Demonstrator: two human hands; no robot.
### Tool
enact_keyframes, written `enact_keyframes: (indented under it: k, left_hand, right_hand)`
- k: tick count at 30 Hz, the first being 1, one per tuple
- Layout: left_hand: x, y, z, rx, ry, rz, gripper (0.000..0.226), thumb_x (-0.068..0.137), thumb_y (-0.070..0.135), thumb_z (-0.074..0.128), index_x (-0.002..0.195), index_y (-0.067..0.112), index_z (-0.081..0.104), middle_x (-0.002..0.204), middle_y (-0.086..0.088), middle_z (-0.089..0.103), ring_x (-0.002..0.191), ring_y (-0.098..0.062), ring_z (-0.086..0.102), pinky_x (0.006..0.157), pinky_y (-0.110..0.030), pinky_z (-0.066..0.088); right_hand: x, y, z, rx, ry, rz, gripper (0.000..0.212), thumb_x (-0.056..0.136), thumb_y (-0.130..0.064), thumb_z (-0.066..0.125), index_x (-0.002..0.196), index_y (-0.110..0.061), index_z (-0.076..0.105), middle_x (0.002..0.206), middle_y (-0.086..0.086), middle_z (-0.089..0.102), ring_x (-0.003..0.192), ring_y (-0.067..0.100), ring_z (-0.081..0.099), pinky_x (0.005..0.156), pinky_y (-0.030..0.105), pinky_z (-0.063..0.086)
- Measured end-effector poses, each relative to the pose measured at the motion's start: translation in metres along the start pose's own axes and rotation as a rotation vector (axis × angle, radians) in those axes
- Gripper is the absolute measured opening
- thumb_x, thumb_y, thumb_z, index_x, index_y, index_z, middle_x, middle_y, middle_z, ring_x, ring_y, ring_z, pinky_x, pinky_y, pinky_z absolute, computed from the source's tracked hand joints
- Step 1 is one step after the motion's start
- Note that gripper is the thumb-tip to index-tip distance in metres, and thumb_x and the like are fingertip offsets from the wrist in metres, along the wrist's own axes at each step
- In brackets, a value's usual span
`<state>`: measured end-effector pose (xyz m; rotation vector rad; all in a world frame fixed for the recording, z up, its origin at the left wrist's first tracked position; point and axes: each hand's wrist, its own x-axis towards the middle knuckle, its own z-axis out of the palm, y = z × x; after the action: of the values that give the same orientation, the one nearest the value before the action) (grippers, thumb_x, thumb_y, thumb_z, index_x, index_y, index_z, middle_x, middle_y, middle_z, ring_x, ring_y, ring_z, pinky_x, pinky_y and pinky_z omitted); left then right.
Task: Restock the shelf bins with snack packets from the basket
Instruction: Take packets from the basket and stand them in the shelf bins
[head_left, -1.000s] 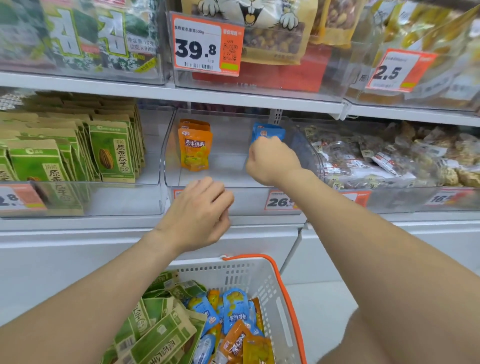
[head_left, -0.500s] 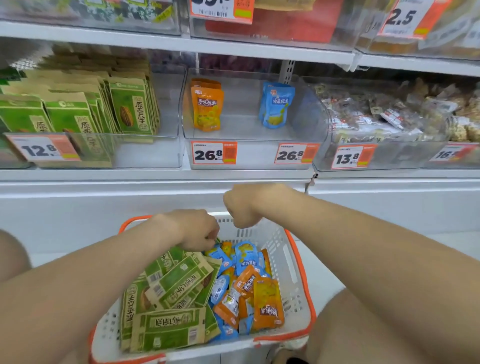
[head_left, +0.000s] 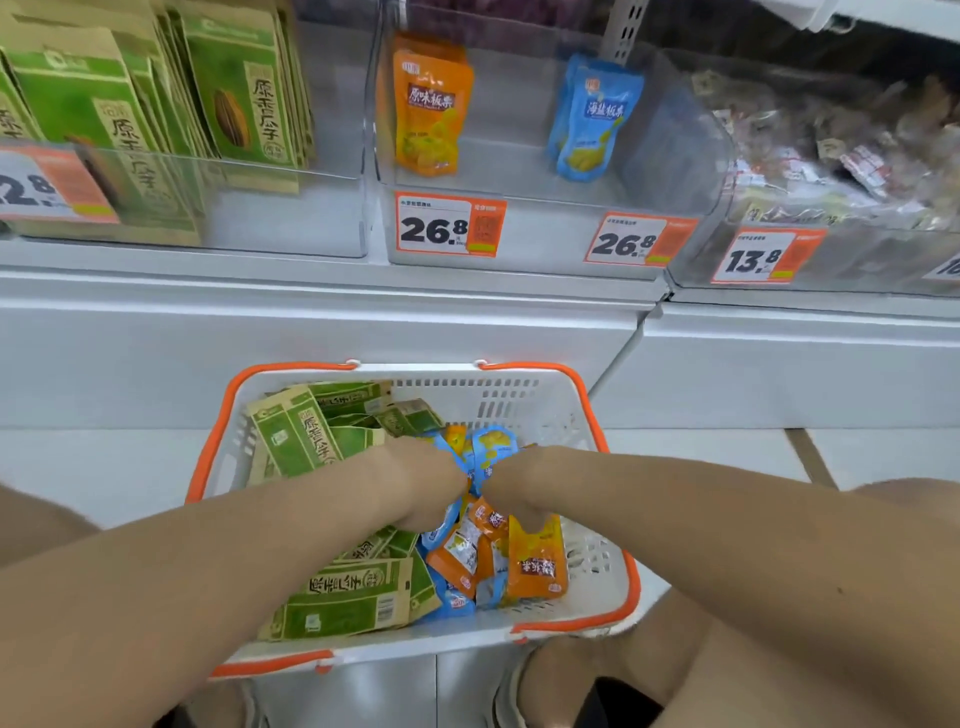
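Left hand: the left hand is down in the basket, fingers buried among blue packets; its grip cannot be told.
Right hand: the right hand, just beside it, is curled over orange packets; what it holds is hidden.
Basket: green packets fill its left side.
Far shelf bin: the middle bin holds one orange pouch at left and one blue pouch at right.

I see a white perforated plastic basket with glossy orange rim, matt green paper-looking packets and shiny orange foil pouches inside it. Clear glossy plastic shelf bins sit on smooth white shelving.
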<state>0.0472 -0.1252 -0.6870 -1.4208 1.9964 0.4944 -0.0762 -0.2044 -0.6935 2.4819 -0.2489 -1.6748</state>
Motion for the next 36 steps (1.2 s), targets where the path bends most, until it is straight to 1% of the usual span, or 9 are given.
enact_keyframes:
  k: [3,9,12,16,20,24,27,32,36]
  left_hand:
    - [0.006,0.005,0.002,0.044,-0.007,0.002,0.021,0.104,0.02,0.048,0.115,0.015,0.065,0.096,-0.003,0.059,0.067,-0.02,0.053,0.048,-0.033,0.035]
    - [0.01,-0.001,0.005,0.039,0.015,0.013,0.02,0.102,0.016,0.049,0.113,0.014,0.066,0.093,-0.003,0.058,0.069,-0.021,0.055,0.049,-0.034,0.037]
    - [0.01,-0.005,0.005,0.024,0.025,0.013,0.019,0.101,0.016,0.049,0.109,0.013,0.065,0.093,-0.002,0.062,0.076,-0.023,0.062,0.055,-0.035,0.049]
    - [0.008,-0.006,0.001,-0.009,0.005,0.01,0.018,0.104,0.019,0.046,0.107,0.013,0.063,0.083,0.0,0.053,0.072,-0.021,0.058,0.058,-0.035,0.048]
    - [0.006,-0.005,0.001,-0.025,-0.038,-0.017,0.019,0.105,0.022,0.043,0.107,0.014,0.06,0.081,0.001,0.047,0.065,-0.017,0.047,0.064,-0.038,0.05]
    - [-0.004,-0.009,-0.003,-0.058,-0.073,-0.038,0.02,0.106,0.023,0.041,0.107,0.014,0.059,0.082,0.001,0.049,0.067,-0.017,0.048,0.072,-0.039,0.053]
    - [-0.014,-0.015,-0.008,-0.15,-0.082,-0.069,0.028,0.105,0.026,0.042,0.124,0.015,0.06,0.101,-0.003,0.06,0.085,-0.023,0.059,0.076,-0.04,0.055]
    - [-0.027,-0.035,-0.016,-0.453,0.039,-0.132,0.063,0.101,0.047,0.06,0.153,0.017,0.04,0.143,-0.008,0.058,0.123,-0.029,0.06,0.099,-0.04,0.052]
    - [-0.027,-0.055,-0.021,-0.866,0.251,-0.224,0.046,0.098,0.039,0.07,0.134,0.02,0.049,0.119,-0.003,0.069,0.1,-0.018,0.065,0.084,-0.033,0.053]
  right_hand:
    - [0.017,0.006,0.023,0.025,-0.089,-0.025,0.04,0.1,-0.019,0.058,0.14,-0.014,0.057,0.132,0.007,0.06,0.108,0.027,0.06,0.077,0.04,0.054]
    - [0.02,0.022,0.045,0.109,-0.18,-0.05,0.051,0.102,-0.021,0.05,0.153,-0.023,0.045,0.152,0.004,0.048,0.128,0.032,0.056,0.084,0.041,0.052]
    - [0.019,0.021,0.041,0.155,-0.185,-0.078,0.052,0.099,-0.021,0.053,0.15,-0.026,0.048,0.149,0.002,0.05,0.128,0.031,0.055,0.08,0.04,0.049]
    - [0.033,0.011,0.043,0.03,-0.071,-0.101,0.033,0.104,-0.022,0.054,0.134,-0.01,0.062,0.133,0.008,0.063,0.109,0.025,0.063,0.067,0.025,0.046]
    - [0.036,0.001,0.043,0.219,0.073,-0.117,0.073,0.094,-0.034,0.075,0.153,-0.01,0.039,0.14,0.009,0.052,0.127,0.03,0.055,0.094,0.039,0.051]
    - [0.034,0.0,0.033,0.17,0.063,-0.106,0.051,0.098,-0.041,0.069,0.135,-0.008,0.058,0.116,0.006,0.055,0.117,0.029,0.059,0.095,0.042,0.055]
    - [0.021,0.014,0.015,0.222,0.157,-0.094,0.045,0.1,-0.041,0.064,0.129,-0.008,0.064,0.121,0.007,0.061,0.107,0.027,0.059,0.089,0.039,0.054]
    - [-0.019,0.049,-0.024,0.518,0.389,0.032,0.033,0.095,-0.032,0.066,0.104,0.001,0.069,0.096,0.014,0.068,0.087,0.033,0.064,0.072,0.039,0.052]
    - [-0.049,0.072,-0.04,1.128,0.531,-0.019,0.035,0.097,-0.007,0.061,0.131,-0.014,0.054,0.117,0.017,0.061,0.092,0.031,0.069,0.074,0.044,0.061]
